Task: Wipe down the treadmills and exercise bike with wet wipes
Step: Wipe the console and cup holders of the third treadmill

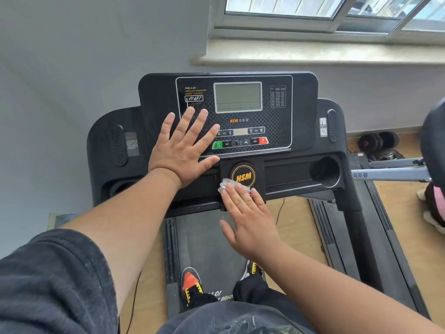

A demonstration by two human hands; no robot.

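The black treadmill [356, 213] filled the view, its dark running belt [204, 239] stretching back under the person's feet and its frame standing on a pale wooden floor [409, 213] below a grey wall [72, 56] and a window sill [313, 56]. At the right edge a second machine with a silver bar [390, 175] stood just beside it; which machine it was could not be told.

The treadmill's black control console [301, 112] rose tilted toward the person, with a grey display screen [238, 97] at its middle and a row of buttons below. Under it ran a tray with a round cup holder [325, 171] on the right and a round black-and-yellow HSM badge [243, 175] at the centre.

The left hand [183, 150] lay flat on the console's lower left, fingers spread and released, grasping nothing, apparently bracing. The right hand [248, 218] pressed a crumpled white wet wipe [226, 184] against the lower left edge of the badge panel, fingers extended flat over it rather than clenched.

For this step, the wipe seemed best kept under the flat fingertips with even pressure, worked around the badge rim and into the tray recesses. Light pressure near the buttons looked wise, since the bracing palm sat close to the green button [217, 145]. Unfolding the wipe would probably cover more surface per pass.
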